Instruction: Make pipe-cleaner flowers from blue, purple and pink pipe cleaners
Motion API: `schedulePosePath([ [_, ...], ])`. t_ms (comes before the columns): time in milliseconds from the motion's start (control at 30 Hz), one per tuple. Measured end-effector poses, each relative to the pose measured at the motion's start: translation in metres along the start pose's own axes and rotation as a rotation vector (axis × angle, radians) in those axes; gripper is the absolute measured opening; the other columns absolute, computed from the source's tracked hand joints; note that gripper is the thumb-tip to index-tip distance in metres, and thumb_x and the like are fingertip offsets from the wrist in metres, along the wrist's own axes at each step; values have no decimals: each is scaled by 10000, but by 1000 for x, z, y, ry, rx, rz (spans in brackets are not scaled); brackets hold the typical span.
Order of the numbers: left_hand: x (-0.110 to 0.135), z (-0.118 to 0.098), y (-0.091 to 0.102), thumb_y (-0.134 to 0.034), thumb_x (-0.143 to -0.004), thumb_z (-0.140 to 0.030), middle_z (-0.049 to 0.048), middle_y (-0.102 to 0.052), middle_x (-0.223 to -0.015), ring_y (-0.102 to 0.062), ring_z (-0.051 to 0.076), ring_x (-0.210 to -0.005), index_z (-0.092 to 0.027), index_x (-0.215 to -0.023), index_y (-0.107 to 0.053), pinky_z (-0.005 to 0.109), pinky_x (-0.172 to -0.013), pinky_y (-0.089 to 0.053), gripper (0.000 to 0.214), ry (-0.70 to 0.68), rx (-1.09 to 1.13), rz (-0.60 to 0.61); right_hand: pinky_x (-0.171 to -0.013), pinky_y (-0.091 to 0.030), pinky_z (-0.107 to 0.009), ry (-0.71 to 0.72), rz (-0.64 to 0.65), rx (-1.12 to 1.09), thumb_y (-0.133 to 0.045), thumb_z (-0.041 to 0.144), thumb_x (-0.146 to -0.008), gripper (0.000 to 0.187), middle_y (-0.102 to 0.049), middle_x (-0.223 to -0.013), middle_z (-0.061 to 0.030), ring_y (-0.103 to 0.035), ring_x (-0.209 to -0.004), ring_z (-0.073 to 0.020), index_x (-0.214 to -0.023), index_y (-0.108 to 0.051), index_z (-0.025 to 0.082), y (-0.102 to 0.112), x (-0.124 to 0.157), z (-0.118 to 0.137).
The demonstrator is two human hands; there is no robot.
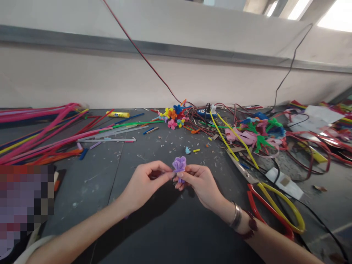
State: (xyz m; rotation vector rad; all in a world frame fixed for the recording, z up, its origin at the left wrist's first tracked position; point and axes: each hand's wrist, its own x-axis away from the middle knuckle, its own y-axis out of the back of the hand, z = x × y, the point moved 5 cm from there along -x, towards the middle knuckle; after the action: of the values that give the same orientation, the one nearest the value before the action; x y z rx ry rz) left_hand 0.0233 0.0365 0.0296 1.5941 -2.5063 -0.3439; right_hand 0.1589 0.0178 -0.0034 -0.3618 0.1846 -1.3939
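A small purple pipe-cleaner flower (pixel 179 165) is held up at the middle of the view. My left hand (pixel 145 181) pinches it from the left, and my right hand (pixel 199 181) grips its stem and lower petals from the right. The fingers hide part of the stem. A metal bangle and a dark beaded bracelet (pixel 243 222) circle my right wrist. Just beyond that wrist lie scissors with red and yellow handles (pixel 275 209), their blades pointing up and left.
Long pink, red and yellow pipe cleaners (pixel 35 137) spread across the dark worktable (pixel 90 190) at left. A yellow glue stick (pixel 117 114), finished multicoloured flowers (pixel 173 115) and tangled red wires (pixel 308 154) lie beyond. Scraps litter the surface. A pixelated patch covers the lower left corner.
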Motion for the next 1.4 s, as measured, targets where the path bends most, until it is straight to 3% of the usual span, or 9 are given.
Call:
schedulePosePath([
  [67,3,3,-2,-576,-771,-305,14,-659,-705,-583,132,-647,-154,-726,-629,214,-603,-436,166,-21,-70,-14,-485,-502,-180,8,2,6,-683,285,-685,150,-664,-616,-14,-608,-498,-89,-719,-685,139,-1,0,0],
  [300,9,3,-3,-560,-781,-294,-2,-633,-602,-539,116,-547,-153,-662,-633,203,-512,-391,199,-76,-275,-74,-508,-491,-202,56,24,50,-643,303,-726,155,-636,-595,0,-593,-513,-92,-705,-690,157,-4,3,2],
  [500,2,3,-6,-583,-771,-278,7,-661,-685,-562,122,-606,-151,-776,-656,200,-560,-416,146,36,40,28,-563,-453,-214,60,38,-17,-619,259,-756,118,-586,-683,5,-540,-573,-79,-718,-679,165,-4,3,4],
  [667,1,0,-9,-583,-772,-269,-7,-638,-699,-559,140,-730,-190,-870,-687,215,-671,-413,164,37,109,65,-774,-393,-237,138,18,63,-608,225,-770,116,-511,-882,-4,-485,-849,-110,-693,-690,195,-3,5,9],
  [767,3,1,-13,-551,-792,-287,-39,-511,-531,-483,103,-571,-176,-841,-682,189,-544,-369,179,80,142,125,-826,-350,-254,117,34,37,-603,217,-775,110,-496,-896,-2,-453,-901,-121,-715,-695,209,-4,6,8],
  [900,6,9,-21,-512,-817,-359,-79,-284,-473,-222,63,-427,-146,-704,-587,192,-394,-182,253,193,274,207,-809,-337,-258,75,58,-29,-611,213,-765,109,-496,-891,1,-446,-866,-118,-694,-694,207,-5,6,6],
  [1200,12,15,-35,-513,-836,-344,-76,-269,-490,-149,49,-430,-137,-642,-470,174,-389,-126,286,279,636,339,-688,-358,-195,-66,125,-228,-635,218,-746,128,-515,-834,5,-444,-735,-81,-635,-662,161,-9,7,-2],
  [1300,18,16,-44,-547,-818,-329,-87,-215,-496,-102,47,-424,-138,-678,-481,157,-373,-97,247,364,863,397,-638,-370,-183,-167,156,-356,-678,250,-700,105,-532,-740,12,-453,-664,-75,-665,-662,153,-13,11,-7],
  [1400,28,18,-55,-574,-804,-291,-87,-188,-513,-89,42,-415,-134,-664,-483,140,-359,-99,229,480,1092,459,-676,-395,-201,-250,205,-440,-729,281,-621,177,-577,-804,-4,-494,-704,-97,-735,-678,156,-20,15,-9],
])
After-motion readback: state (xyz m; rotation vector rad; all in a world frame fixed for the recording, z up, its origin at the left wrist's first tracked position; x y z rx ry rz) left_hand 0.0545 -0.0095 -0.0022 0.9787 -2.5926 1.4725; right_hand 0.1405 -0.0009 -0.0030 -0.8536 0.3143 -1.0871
